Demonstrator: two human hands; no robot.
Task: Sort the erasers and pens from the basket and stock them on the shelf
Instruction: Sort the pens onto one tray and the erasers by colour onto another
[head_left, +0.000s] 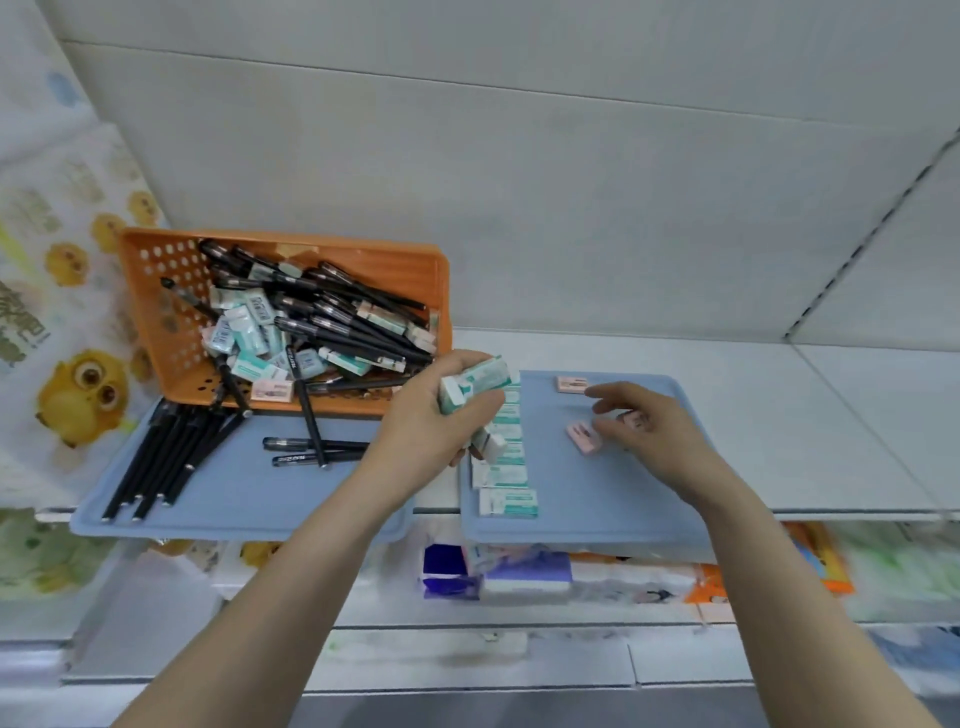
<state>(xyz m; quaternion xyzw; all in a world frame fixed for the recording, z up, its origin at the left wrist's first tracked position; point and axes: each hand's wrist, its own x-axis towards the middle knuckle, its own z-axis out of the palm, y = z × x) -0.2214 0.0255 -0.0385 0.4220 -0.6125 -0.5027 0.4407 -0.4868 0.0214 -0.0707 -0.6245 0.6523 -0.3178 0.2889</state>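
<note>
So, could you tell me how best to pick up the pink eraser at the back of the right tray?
Pinch the eraser across its two long edges, from above: it lies flat on the tray, long side running left to right, with bare tray all round.

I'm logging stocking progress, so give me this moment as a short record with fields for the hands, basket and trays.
left hand: holds a bunch of green-and-white erasers
right hand: over the pink erasers on the right tray; grip unclear
orange basket: tilted, mixed pens and erasers inside
left tray: row of black pens, a few loose pens beside it
right tray: eraser column along its left side, pink erasers further right
</note>
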